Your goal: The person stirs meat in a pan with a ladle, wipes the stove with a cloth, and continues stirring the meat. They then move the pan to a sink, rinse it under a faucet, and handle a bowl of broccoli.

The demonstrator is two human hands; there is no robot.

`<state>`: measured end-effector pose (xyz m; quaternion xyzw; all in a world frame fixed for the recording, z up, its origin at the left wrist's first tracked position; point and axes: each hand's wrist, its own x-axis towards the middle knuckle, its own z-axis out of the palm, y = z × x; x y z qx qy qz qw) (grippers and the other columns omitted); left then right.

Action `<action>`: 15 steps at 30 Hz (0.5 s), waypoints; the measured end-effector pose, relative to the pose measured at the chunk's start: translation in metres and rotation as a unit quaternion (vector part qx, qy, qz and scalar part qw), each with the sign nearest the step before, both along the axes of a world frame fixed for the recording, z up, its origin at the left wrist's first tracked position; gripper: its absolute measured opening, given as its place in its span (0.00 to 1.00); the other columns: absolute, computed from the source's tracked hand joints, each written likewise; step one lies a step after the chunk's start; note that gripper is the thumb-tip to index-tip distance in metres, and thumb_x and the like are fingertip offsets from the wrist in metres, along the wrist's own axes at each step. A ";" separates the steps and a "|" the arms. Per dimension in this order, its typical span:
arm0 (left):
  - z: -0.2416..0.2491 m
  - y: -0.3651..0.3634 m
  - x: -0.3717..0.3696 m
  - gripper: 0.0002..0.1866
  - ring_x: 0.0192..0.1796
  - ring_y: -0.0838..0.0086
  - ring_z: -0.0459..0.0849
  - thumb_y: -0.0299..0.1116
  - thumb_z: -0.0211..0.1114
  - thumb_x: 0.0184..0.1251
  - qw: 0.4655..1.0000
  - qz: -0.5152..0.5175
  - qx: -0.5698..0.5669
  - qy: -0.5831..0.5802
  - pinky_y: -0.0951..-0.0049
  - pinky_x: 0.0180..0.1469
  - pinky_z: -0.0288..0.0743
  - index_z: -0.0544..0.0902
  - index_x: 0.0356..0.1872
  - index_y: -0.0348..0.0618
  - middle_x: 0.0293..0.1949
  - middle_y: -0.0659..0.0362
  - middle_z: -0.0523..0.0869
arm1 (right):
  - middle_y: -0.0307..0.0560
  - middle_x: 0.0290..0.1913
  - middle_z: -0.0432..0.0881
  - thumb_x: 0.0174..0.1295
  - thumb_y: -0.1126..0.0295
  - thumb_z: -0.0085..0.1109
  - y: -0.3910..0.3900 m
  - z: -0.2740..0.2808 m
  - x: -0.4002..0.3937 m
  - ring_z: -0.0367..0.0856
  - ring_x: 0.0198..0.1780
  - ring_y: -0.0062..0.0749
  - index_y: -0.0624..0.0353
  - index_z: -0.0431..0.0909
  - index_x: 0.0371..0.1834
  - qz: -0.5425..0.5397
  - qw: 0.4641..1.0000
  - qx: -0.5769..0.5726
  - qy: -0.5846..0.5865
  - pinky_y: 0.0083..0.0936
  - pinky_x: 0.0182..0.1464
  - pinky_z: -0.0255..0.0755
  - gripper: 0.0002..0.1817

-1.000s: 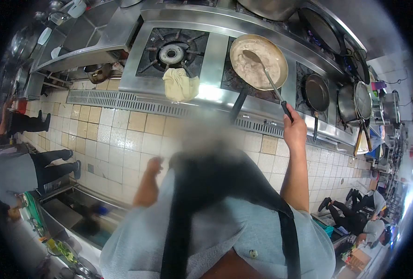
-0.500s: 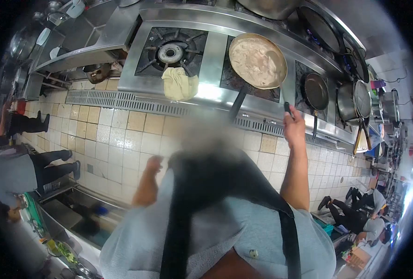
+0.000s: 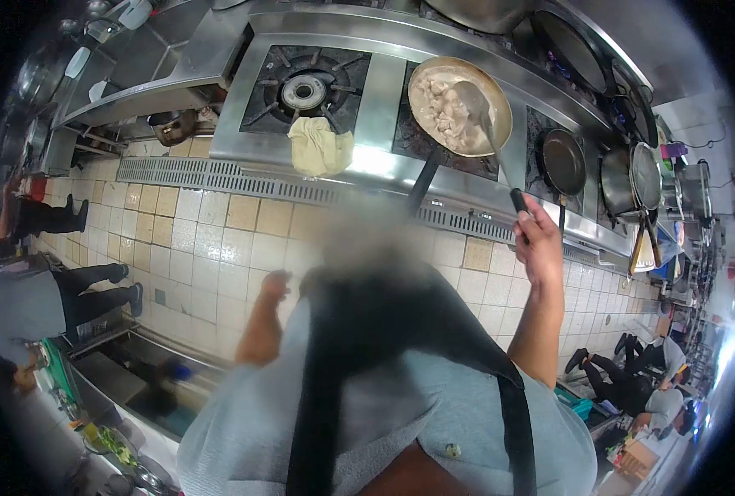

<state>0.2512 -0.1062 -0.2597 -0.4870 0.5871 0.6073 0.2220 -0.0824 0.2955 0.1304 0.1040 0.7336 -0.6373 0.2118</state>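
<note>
In my right hand (image 3: 539, 244) is the black handle of a long metal cooking spoon (image 3: 497, 153); the fingers are wrapped round it. The spoon's head rests in a wide frying pan (image 3: 506, 124), among pale chunks in a creamy sauce (image 3: 443, 112). This pan sits on a burner, and its dark handle (image 3: 424, 183) points towards me. My left hand (image 3: 276, 286) hangs low over the floor, loosely bent with the fingers slightly apart and nothing visible in it. A blurred patch hides the area between my hands.
A yellow cloth (image 3: 321, 146) lies over the stove's front edge by an unused burner (image 3: 304, 93). To the right stand a small black frying pan (image 3: 564, 163) and a large pot (image 3: 618, 182). Other people (image 3: 24, 306) are at both sides, and floor tiles (image 3: 202, 240) show below the stove.
My right hand has moved slightly down and right and turned with the spoon. The spoon's head now shows clearly in the pan, and the chunks are gathered towards the left.
</note>
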 end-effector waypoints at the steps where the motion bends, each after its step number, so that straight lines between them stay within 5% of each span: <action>1: -0.023 -0.004 0.012 0.26 0.39 0.68 0.80 0.28 0.66 0.52 0.996 -0.077 -0.044 0.014 0.72 0.26 0.77 0.72 0.55 0.42 0.52 0.56 0.76 | 0.33 0.23 0.72 0.60 0.71 0.52 0.001 0.009 0.004 0.58 0.15 0.10 0.57 0.67 0.61 0.000 1.000 0.000 -0.001 0.10 0.14 0.48 0.23; 3: -0.015 0.000 0.013 0.25 0.41 0.68 0.80 0.28 0.65 0.53 0.984 -0.154 -0.087 0.027 0.72 0.26 0.78 0.72 0.55 0.42 0.53 0.56 0.75 | 0.32 0.24 0.73 0.60 0.73 0.52 0.004 0.032 0.011 0.58 0.16 0.09 0.57 0.69 0.60 0.022 0.989 0.116 0.088 0.09 0.15 0.49 0.22; 5: 0.050 0.018 -0.008 0.24 0.34 0.70 0.77 0.44 0.58 0.59 0.998 -0.012 -0.029 -0.060 0.66 0.33 0.69 0.74 0.55 0.45 0.45 0.56 0.80 | 0.33 0.26 0.73 0.59 0.75 0.52 0.011 0.051 0.017 0.61 0.21 0.10 0.59 0.71 0.59 0.054 0.980 0.159 0.106 0.09 0.22 0.57 0.22; 8: -0.014 0.000 0.024 0.26 0.35 0.68 0.77 0.46 0.58 0.58 0.988 -0.132 -0.082 0.021 0.66 0.33 0.68 0.73 0.56 0.43 0.46 0.55 0.80 | 0.35 0.29 0.74 0.57 0.78 0.53 0.024 0.058 0.019 0.67 0.31 0.18 0.62 0.73 0.56 0.125 0.954 0.212 0.172 0.14 0.37 0.63 0.21; 9: 0.003 0.004 0.015 0.26 0.35 0.68 0.77 0.46 0.58 0.58 0.987 -0.133 -0.082 0.021 0.66 0.33 0.68 0.73 0.56 0.43 0.46 0.55 0.80 | 0.35 0.29 0.74 0.57 0.78 0.53 0.025 0.055 0.019 0.67 0.31 0.18 0.62 0.73 0.56 0.124 0.954 0.212 0.172 0.14 0.37 0.63 0.21; 11: 0.063 0.017 -0.016 0.26 0.36 0.69 0.78 0.45 0.58 0.58 0.998 -0.007 -0.018 -0.059 0.64 0.33 0.70 0.73 0.56 0.42 0.46 0.55 0.79 | 0.38 0.30 0.75 0.56 0.78 0.54 0.026 0.043 0.017 0.66 0.30 0.17 0.61 0.74 0.55 0.164 0.928 0.272 0.195 0.15 0.36 0.64 0.20; 12: 0.059 0.015 -0.015 0.26 0.36 0.69 0.78 0.45 0.58 0.58 0.998 -0.008 -0.018 -0.059 0.64 0.33 0.70 0.73 0.56 0.42 0.46 0.55 0.79 | 0.46 0.36 0.80 0.56 0.77 0.54 0.023 0.035 0.015 0.76 0.34 0.26 0.59 0.75 0.53 0.161 0.913 0.332 0.173 0.20 0.41 0.69 0.19; 15: 0.039 0.009 -0.013 0.25 0.35 0.70 0.78 0.43 0.58 0.59 0.998 -0.055 -0.029 -0.012 0.64 0.33 0.71 0.73 0.56 0.42 0.45 0.55 0.79 | 0.55 0.41 0.81 0.57 0.75 0.54 0.007 0.009 0.011 0.81 0.42 0.41 0.56 0.75 0.52 0.139 0.851 0.432 0.264 0.27 0.46 0.71 0.18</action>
